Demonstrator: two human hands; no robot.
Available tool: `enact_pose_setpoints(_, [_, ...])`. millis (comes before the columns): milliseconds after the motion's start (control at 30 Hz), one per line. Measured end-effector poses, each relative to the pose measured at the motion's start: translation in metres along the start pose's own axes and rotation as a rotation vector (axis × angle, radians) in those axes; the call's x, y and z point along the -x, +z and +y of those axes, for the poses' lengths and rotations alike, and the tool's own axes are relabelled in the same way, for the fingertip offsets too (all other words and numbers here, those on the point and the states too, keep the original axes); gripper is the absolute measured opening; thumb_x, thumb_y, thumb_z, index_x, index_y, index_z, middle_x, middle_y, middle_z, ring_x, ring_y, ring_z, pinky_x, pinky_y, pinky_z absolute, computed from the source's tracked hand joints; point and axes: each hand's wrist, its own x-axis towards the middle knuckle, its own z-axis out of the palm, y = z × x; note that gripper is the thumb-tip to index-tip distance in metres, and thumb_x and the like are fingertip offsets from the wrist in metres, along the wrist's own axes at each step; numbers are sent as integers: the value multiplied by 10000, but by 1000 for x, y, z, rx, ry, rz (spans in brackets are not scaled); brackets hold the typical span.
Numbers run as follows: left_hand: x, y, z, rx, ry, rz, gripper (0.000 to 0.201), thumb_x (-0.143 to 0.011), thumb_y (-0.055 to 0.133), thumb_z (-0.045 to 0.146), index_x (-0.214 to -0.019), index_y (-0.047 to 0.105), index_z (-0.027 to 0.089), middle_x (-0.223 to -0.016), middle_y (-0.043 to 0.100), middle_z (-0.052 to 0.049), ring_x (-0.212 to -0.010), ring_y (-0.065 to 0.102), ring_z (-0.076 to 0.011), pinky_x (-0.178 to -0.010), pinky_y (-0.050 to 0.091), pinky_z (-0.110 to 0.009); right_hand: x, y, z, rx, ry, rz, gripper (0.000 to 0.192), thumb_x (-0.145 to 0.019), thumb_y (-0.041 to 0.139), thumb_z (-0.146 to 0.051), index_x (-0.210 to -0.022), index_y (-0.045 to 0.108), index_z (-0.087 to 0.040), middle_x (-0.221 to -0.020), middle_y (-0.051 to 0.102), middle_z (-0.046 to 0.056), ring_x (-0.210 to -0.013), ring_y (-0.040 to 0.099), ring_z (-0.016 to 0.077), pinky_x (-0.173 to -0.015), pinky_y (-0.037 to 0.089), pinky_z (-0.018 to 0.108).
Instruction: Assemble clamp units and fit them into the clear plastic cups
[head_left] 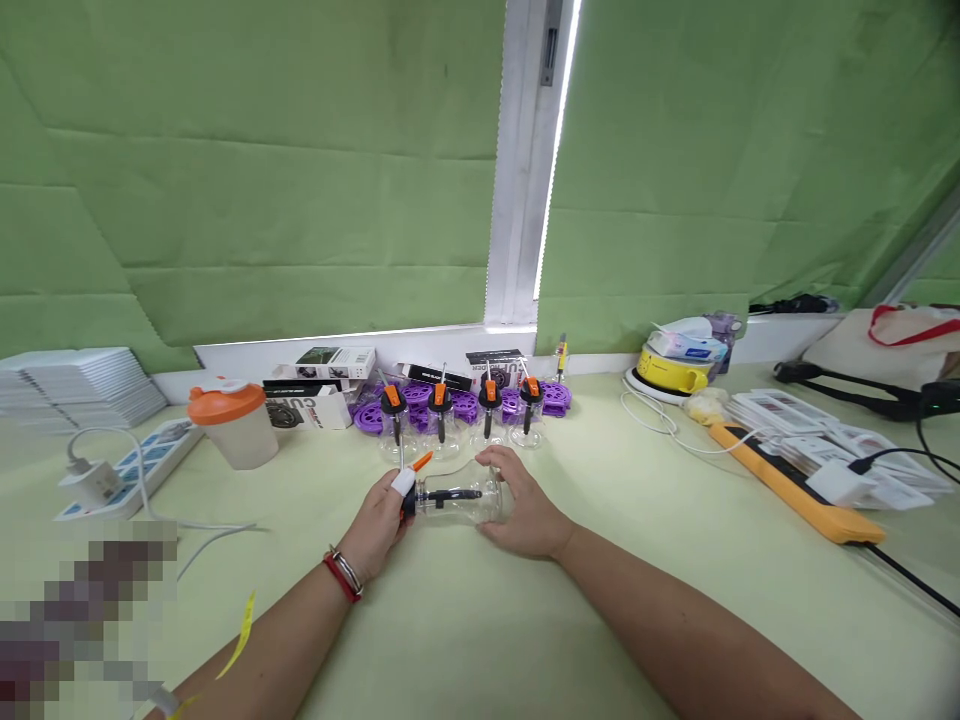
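Observation:
A clear bottle (461, 492) lies sideways between my hands, just above or on the table. It has a black cap with an orange lever, and a dark stem shows inside. My left hand (381, 520) is closed around the cap end, a white covering on one finger or thumb. At the other end, my right hand (529, 508) wraps its fingers around the base. Behind them several similar bottles stand upright in a row, among them one bottle (490, 425) with the same black and orange top. Purple openwork plastic parts (555, 400) lie behind the row.
Printed boxes (319, 408) and a shaker cup with an orange lid (238, 425) are at back left, near a white power strip (161, 455). To the right are an orange power strip (795, 485), white cards (817, 430), a yellow pot (673, 372) and cables.

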Motion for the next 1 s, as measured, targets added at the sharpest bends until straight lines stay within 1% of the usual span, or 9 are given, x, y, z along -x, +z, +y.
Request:
enact_pose_setpoints(100, [2,0,1,8,-10,64,424,-733,529,604,-839,576,197,-639,427,43,-550,409,-90,-457,311,-174,2,0,3,-96,47,-23,756,-590,728,-210,-1266,393,-265,-1305,372,83,-1159,432,223,-952,403,372])
enact_pose_setpoints(233, [7,3,1,5,20,48,384,-734,529,578,-804,575,203,-627,414,48,-561,383,-97,-477,317,-181,1,1,16,-320,169,-74,785,-644,752,-358,-1301,337,-243,-1202,451,97,-1012,502,197,-850,446,347])
enact_pose_setpoints(367, [10,6,-2,-9,82,8,353,-741,538,556,-771,545,204,-624,408,53,-544,353,-93,-475,313,-186,-2,0,23,-483,241,-136,600,-802,571,-516,-1279,334,-241,-949,500,31,-751,522,132,-702,459,300])
enact_pose_setpoints(433, [11,6,-3,-12,99,7,356,-743,538,556,-778,533,202,-629,407,54,-544,352,-91,-475,314,-185,-3,-2,22,-490,263,-163,546,-838,493,-554,-1266,361,-242,-908,499,18,-691,509,119,-654,444,281])
enact_pose_setpoints(667, [5,3,-7,-10,108,40,359,-754,523,560,-806,522,205,-628,399,56,-544,364,-90,-473,300,-181,0,-9,18,-651,319,-249,831,-700,718,-395,-1388,258,-319,-1215,441,61,-814,554,112,-676,435,246])
enact_pose_setpoints(733, [5,2,-8,-7,126,38,351,-752,525,557,-787,512,208,-624,397,57,-533,352,-88,-468,293,-183,-1,-7,20,-668,366,-239,759,-697,714,-401,-1341,320,-318,-1196,466,54,-725,568,88,-595,427,219])
enact_pose_setpoints(867, [6,3,-8,-9,142,31,344,-756,523,551,-753,486,209,-616,386,57,-528,345,-89,-461,292,-187,-4,-1,24,-612,462,-247,526,-796,515,-590,-1132,487,-187,-848,604,35,-475,524,78,-389,273,187])
enact_pose_setpoints(933, [6,3,-7,-9,145,28,344,-761,517,549,-749,474,207,-618,377,58,-528,340,-87,-460,292,-185,-5,0,24,-569,464,-231,532,-814,445,-632,-1025,543,-153,-751,607,29,-446,491,78,-378,253,192])
enact_pose_setpoints(1000, [5,3,-7,-1,137,33,343,-764,514,545,-740,458,208,-624,378,58,-529,334,-84,-457,284,-180,-5,-2,21,-554,450,-216,513,-811,470,-613,-999,579,-148,-774,609,37,-494,486,81,-408,301,194])
